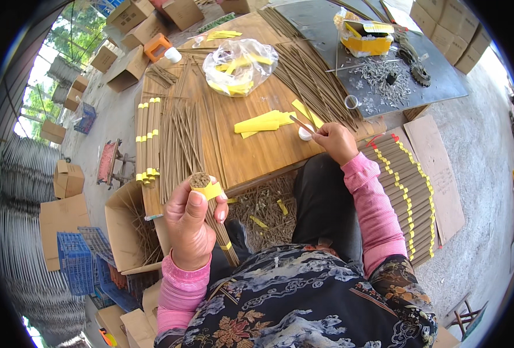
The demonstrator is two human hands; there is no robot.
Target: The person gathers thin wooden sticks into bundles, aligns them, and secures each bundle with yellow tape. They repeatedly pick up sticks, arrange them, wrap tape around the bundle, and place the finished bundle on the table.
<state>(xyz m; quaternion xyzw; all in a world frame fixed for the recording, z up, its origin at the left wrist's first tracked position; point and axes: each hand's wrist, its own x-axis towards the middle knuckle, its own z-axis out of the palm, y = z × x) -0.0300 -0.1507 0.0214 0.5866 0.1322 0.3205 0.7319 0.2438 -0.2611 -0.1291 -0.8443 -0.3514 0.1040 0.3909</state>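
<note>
My left hand (pixel 190 232) is closed around a bundle of brown incense sticks (pixel 200 180), its round end tilted up toward me. A yellow paper band (pixel 211 191) circles that end, and a second yellow band shows lower down the bundle. At the table's near edge, my right hand (pixel 337 142) pinches a thin flat wooden stick (pixel 298 123). The stick passes above a small round white pot (pixel 305 134). Yellow paper strips (pixel 262 123) lie in a loose pile just left of the pot.
Loose incense sticks (pixel 181 136) cover the wooden table's left side. Finished banded bundles (pixel 148 139) line its left edge; more bundles (pixel 405 191) lie at my right. A plastic bag (pixel 239 65) holds yellow strips. Metal bits (pixel 384 80) are scattered on the grey tabletop (pixel 442 81). A carton (pixel 123 232) stands at left.
</note>
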